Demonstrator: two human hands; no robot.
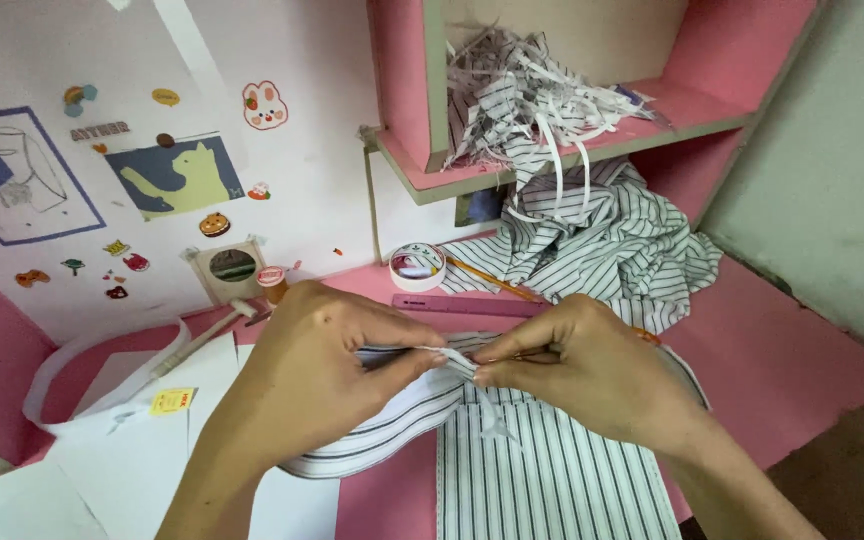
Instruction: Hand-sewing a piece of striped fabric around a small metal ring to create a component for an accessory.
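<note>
Nearest the camera, a flat panel of white cloth with dark stripes lies on the pink table, beside sheets of white paper at the left. Just above it the left hand and right hand meet over a curved striped band. Both are closed in a pinch, fingertips nearly touching, each holding the band's folded white edge between thumb and forefinger. The band runs from under the left hand across the top of the striped panel and passes beneath the right hand.

Behind the hands lie a purple ruler and a yellow pencil, with a round roll of tape and a small spool of thread near the wall. A rumpled heap of the same striped fabric sits further back at the right.

Farthest, a pink open shelf holds a tangle of white and striped cloth strips, some hanging over its edge onto the heap. Stickers and drawings cover the white wall.
</note>
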